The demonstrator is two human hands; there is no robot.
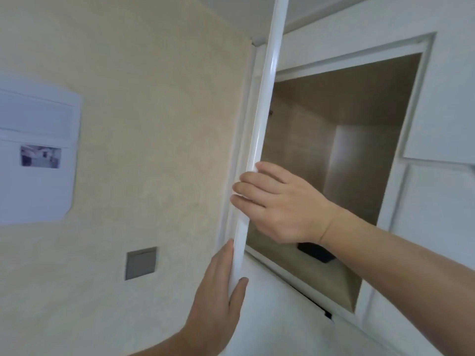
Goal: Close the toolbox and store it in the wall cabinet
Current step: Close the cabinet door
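both hands grip the open wall cabinet door (259,129) edge: left hand (218,296) low, right hand (280,204) above. dark toolbox (316,251) seemingly inside; next, swing door shut.

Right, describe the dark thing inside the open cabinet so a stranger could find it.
Start at the open wall cabinet, its white door held edge-on by both hands. On the cabinet floor, just under the right hand, lies a black object. It is the only dark item in the pale interior.
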